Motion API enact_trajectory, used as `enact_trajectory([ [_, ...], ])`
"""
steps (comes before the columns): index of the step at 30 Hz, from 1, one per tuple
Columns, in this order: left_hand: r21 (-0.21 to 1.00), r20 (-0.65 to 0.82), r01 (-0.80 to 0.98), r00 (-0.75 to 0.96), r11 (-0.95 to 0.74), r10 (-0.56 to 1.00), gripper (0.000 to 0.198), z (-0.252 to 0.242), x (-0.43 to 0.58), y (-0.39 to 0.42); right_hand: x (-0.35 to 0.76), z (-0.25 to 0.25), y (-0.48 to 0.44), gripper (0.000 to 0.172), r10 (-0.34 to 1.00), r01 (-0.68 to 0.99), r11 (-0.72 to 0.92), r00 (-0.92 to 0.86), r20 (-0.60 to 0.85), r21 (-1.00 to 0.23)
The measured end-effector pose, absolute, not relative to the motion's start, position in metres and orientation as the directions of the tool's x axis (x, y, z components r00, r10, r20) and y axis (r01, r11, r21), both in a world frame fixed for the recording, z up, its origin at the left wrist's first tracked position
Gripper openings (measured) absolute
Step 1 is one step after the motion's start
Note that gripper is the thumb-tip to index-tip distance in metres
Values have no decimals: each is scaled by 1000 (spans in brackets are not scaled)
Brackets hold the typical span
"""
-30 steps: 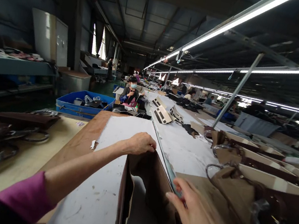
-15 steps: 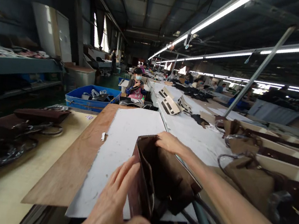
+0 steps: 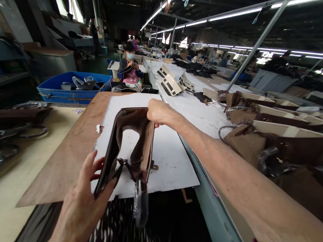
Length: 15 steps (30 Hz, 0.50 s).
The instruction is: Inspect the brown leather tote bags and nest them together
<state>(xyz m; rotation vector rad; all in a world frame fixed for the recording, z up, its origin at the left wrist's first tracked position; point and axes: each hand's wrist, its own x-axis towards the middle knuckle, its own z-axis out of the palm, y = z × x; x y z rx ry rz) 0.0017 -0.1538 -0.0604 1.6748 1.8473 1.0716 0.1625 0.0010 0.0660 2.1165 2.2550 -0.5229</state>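
Left hand: the left hand (image 3: pixel 82 202) pinched the near lower edge of the brown bag (image 3: pixel 129 148), thumb against its side, fingers spread behind.
Right hand: the right hand (image 3: pixel 158 112) was closed on the bag's far upper corner.
Bag: held open between both hands above the white sheet (image 3: pixel 172 151) on the desk (image 3: pixel 59 162); its long axis ran away from the person, mouth facing them.
Nearer hand: the left.
Strap: a wrapped handle (image 3: pixel 140 199) dangled below.
Beside: more brown bags (image 3: pixel 268 142) lay to the right.

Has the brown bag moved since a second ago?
Yes. The brown bag was low at the white sheet's near edge; now both hands hold it open, raised over the sheet's middle, though the camera also moved.
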Motion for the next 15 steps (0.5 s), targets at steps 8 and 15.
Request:
enact_trajectory([
  [8, 675, 150, 729, 10, -110, 989, 30, -38, -20, -116, 218, 58, -23, 14, 958, 983, -83, 34, -285, -162],
  [15, 720, 133, 627, 294, -296, 947, 28, 8, -36, -82, 254, 55, -40, 25, 909, 944, -195, 72, -410, -266],
])
